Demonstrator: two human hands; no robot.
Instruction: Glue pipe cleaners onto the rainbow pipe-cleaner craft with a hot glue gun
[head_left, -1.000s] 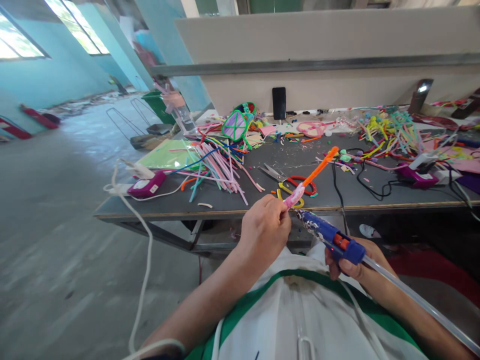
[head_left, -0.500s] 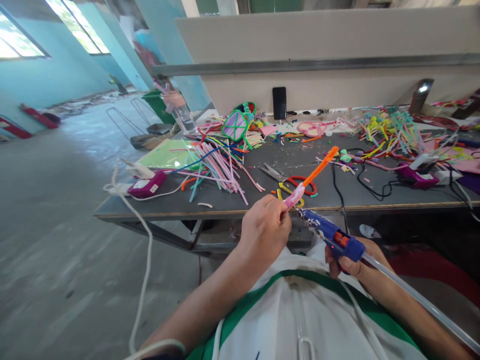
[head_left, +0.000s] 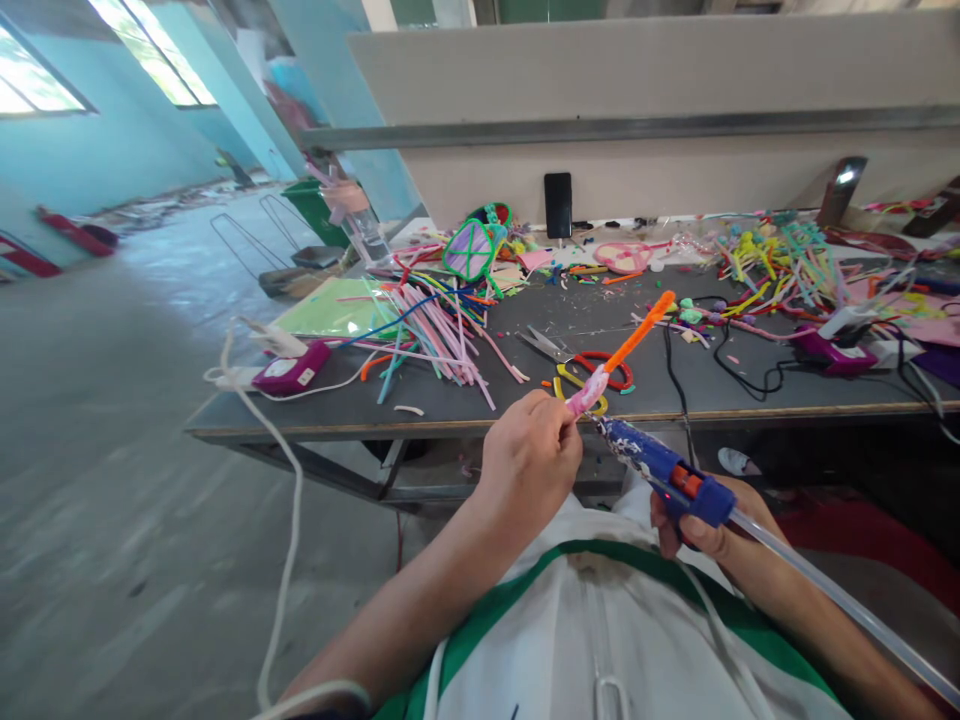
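My left hand (head_left: 529, 460) is closed in a pinch on the lower, pink-wrapped end of an orange pipe cleaner (head_left: 634, 340), which slants up to the right over the table's front edge. My right hand (head_left: 709, 530) grips a blue hot glue gun (head_left: 660, 468) with a clear glue stick (head_left: 832, 600) trailing out behind it. The gun's nozzle points at the pink end just beside my left fingers.
A dark worktable (head_left: 525, 400) carries a heap of coloured pipe cleaners (head_left: 442, 330), scissors with red handles (head_left: 574, 358), a yellow ring (head_left: 577, 390), a green sheet (head_left: 337, 310), purple glue guns (head_left: 296, 370) (head_left: 832, 350), black cables (head_left: 720, 370) and a phone (head_left: 558, 205) against the back wall.
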